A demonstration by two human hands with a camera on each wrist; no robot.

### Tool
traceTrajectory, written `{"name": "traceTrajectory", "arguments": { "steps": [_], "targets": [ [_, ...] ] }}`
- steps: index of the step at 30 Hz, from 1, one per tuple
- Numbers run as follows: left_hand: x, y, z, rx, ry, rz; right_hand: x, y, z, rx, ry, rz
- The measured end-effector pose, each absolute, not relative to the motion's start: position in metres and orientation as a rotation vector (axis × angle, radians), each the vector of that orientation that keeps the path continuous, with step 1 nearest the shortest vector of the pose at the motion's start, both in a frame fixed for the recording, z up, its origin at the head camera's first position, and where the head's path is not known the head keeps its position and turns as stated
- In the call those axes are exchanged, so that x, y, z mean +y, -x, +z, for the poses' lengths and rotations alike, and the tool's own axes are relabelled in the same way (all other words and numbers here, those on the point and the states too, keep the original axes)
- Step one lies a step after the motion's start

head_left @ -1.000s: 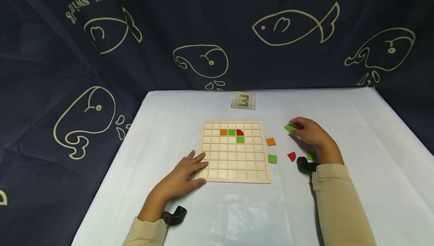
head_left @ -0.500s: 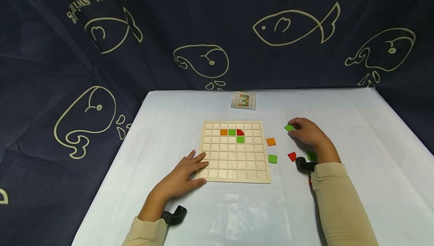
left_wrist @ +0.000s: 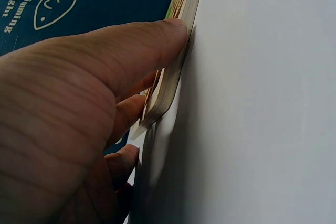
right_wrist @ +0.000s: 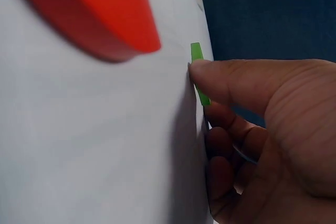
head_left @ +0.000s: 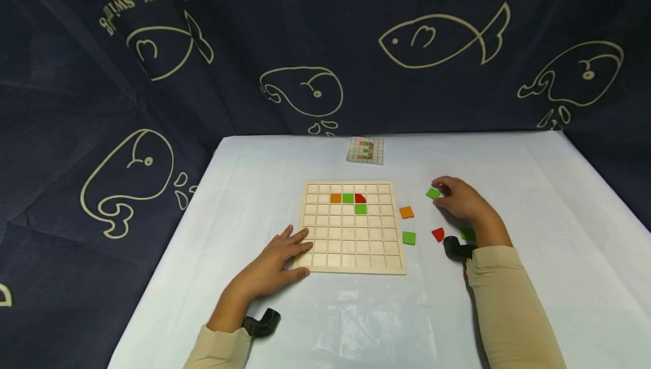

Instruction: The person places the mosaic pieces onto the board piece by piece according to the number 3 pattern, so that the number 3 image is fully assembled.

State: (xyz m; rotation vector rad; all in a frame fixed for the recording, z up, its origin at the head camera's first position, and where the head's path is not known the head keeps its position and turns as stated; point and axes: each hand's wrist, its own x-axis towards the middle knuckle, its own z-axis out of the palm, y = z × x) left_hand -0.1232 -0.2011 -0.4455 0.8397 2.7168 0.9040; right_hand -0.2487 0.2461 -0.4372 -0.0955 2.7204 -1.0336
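Observation:
My left hand (head_left: 272, 264) lies at the lower left corner of a wooden grid board (head_left: 356, 244), its spread fingers resting on the edge. In the left wrist view the thumb (left_wrist: 152, 38) touches the board's side. Beyond the board's right side, my right hand (head_left: 464, 199) pinches a green square tile (head_left: 433, 193) close over the table, thumb against it in the right wrist view. In the board's upper part sit an orange square tile (head_left: 335, 198), a green tile (head_left: 348, 198), a red quarter-circle tile (head_left: 360, 198) and another green tile (head_left: 360, 209) below the red one.
Right of the board lie a loose orange tile (head_left: 406, 212), a green tile (head_left: 409, 238) and a red quarter-circle tile (head_left: 438, 234). Another green tile (head_left: 467, 234) is partly hidden by my right wrist. Behind the board lies a pattern card (head_left: 365, 150). A dark curtain (head_left: 325, 35) hangs behind the table.
The green tile in my right hand has turned slightly and shifted a little lower in the head view. The right hand has moved barely; my left hand and the board stay still.

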Motion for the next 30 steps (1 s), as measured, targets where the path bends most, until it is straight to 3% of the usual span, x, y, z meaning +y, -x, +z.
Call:
{"name": "traceTrajectory", "arguments": {
  "steps": [30],
  "targets": [
    [-0.201,0.123,-0.446,2.716,-0.849,0.907,0.238,0.236,-0.43,2.77,0.168,-1.11]
  ]
}}
